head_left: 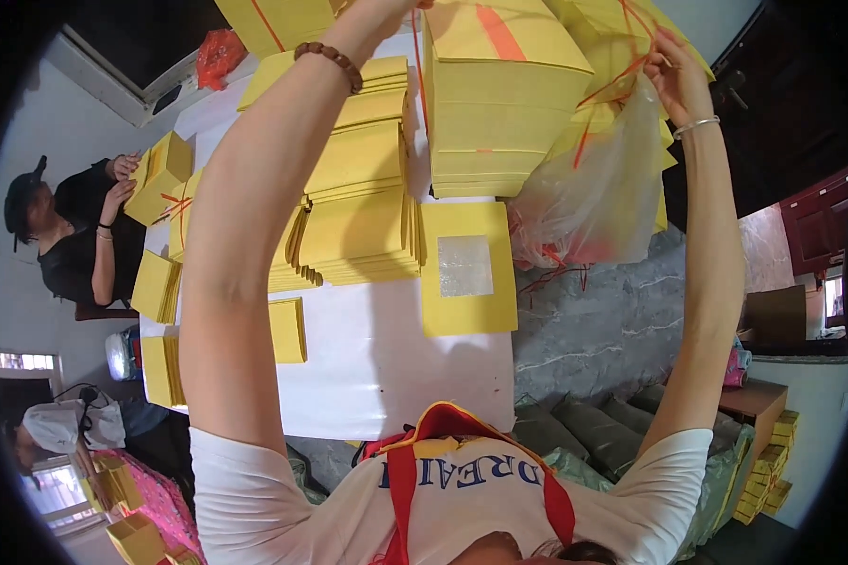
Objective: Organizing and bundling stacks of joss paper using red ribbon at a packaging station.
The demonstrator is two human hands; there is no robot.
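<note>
My right hand (pixel 674 75) is up at the far right with its fingers pinched on red string (pixel 631 71). Beside it hangs a clear plastic bag (pixel 598 188) with red strands in and around it. At the top edge my left hand (pixel 386 11) reaches over a tall stack of yellow paper (pixel 495 122); its fingers are mostly cut off by the picture's edge. A red strip (pixel 497 31) lies across the top of that stack. In front of the stack lies a yellow sheet (pixel 431 306) with a silver square (pixel 465 266) on it.
Folded yellow paper bundles (pixel 358 235) cover the white table (pixel 415 367) left of the tall stack. A co-worker (pixel 75 226) handles a yellow bundle at the left; another person (pixel 66 428) is lower left. Grey-green sacks (pixel 603 433) lie on the right floor.
</note>
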